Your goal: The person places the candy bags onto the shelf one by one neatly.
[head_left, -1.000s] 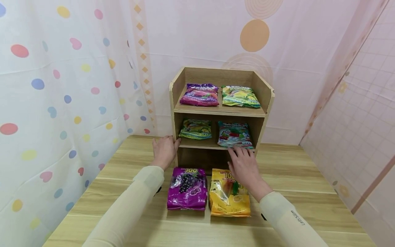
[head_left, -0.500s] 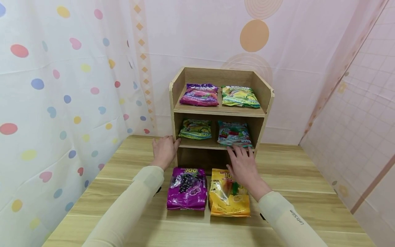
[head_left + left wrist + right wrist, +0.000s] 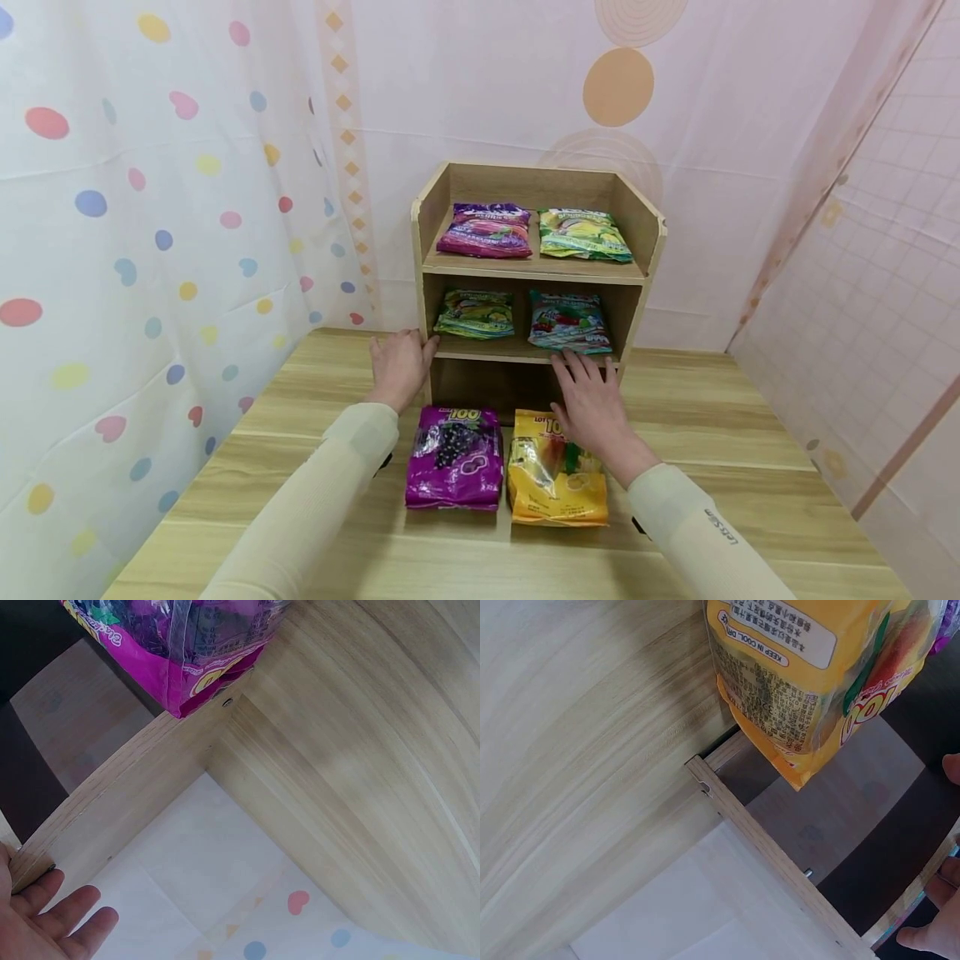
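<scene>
A small wooden shelf unit (image 3: 534, 272) stands on the table. My left hand (image 3: 400, 367) grips the front edge of its left side panel (image 3: 112, 787), fingers along the outside. My right hand (image 3: 594, 404) is at the front edge of the middle board, fingertips right at the lower edge of a teal candy bag (image 3: 568, 321) with a cherry picture. A green-yellow candy bag (image 3: 476, 314) lies left of it on the same board. In front of the lowest level stand a purple grape candy bag (image 3: 454, 458) and a yellow mango candy bag (image 3: 555, 479), partly behind my right hand.
On the top level lie a purple-pink candy bag (image 3: 486, 231) and a yellow-green candy bag (image 3: 583, 234). Patterned curtains (image 3: 187, 167) hang behind and at both sides of the wooden table (image 3: 720, 433).
The teal candy bag has slid a little deeper onto the middle board. My right hand has shifted slightly forward and left with it; my left hand keeps its place.
</scene>
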The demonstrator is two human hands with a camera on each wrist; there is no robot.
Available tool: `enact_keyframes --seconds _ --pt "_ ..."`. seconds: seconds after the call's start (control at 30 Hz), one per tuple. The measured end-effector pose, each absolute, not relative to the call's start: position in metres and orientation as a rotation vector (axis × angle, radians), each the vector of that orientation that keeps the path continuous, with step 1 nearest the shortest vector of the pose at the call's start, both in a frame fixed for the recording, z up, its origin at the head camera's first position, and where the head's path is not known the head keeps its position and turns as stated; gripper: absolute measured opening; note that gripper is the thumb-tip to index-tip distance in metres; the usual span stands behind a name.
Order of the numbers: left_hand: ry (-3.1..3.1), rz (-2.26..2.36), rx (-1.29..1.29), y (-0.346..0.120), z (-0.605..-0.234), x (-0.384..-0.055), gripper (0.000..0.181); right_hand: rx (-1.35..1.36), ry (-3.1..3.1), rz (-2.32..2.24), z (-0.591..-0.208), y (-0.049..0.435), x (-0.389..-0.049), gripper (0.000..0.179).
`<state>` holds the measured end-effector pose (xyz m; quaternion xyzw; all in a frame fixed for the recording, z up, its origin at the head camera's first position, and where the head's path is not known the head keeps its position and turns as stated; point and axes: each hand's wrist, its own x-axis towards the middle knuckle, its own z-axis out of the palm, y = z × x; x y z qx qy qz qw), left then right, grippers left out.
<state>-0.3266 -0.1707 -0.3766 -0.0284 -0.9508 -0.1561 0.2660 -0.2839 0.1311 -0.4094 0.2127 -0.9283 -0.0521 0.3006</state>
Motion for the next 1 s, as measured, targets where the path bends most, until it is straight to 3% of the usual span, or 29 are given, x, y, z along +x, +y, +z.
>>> enact_keyframes --seconds 1.0 --pt "-2.567 -0.436 -0.080 -0.1716 -0.3781 -0.3279 0.047 0.575 -2.556 -0.129 -0.4113 0.1319 -0.2803 0.089"
